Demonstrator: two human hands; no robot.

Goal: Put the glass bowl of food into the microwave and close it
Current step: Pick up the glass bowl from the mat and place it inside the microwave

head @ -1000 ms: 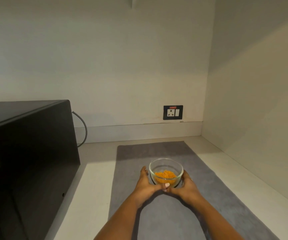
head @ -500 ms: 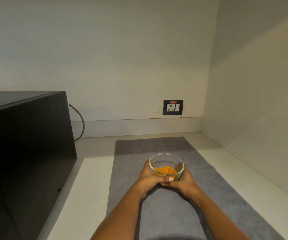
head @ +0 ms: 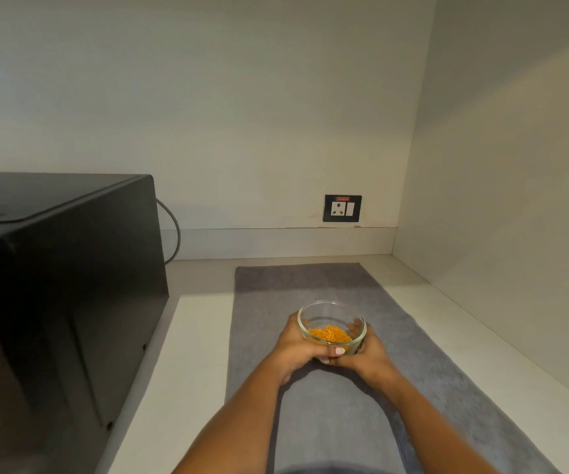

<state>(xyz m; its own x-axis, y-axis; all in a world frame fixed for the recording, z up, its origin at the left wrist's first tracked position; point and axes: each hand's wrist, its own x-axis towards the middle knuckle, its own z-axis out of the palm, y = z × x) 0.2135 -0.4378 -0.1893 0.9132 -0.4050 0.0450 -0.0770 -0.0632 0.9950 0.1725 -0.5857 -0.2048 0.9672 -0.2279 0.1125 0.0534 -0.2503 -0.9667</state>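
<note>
The head view looks down on a pale counter in a corner of light walls. A grey mat lies along the counter, and the glass bowl sits over the middle of that mat, whether resting on it or lifted just clear of it cannot be told. Orange shredded food lies in the bottom of the bowl.

Both hands cup the bowl. The left hand wraps the bowl's left wall, fingers curled round it and the thumb laid across the near side. The right hand wraps the right wall the same way, with fingertips showing through the glass on that side. The two hands touch each other at the bowl's near side, below the rim.

Left of the mat stands the black microwave, seen from its right side and top; its front face is out of sight, so the door's state cannot be told. Behind the microwave a grey cable loops against the back wall. Beyond the mat's far end, on that wall, sits a black socket plate, well apart from the bowl.
</note>
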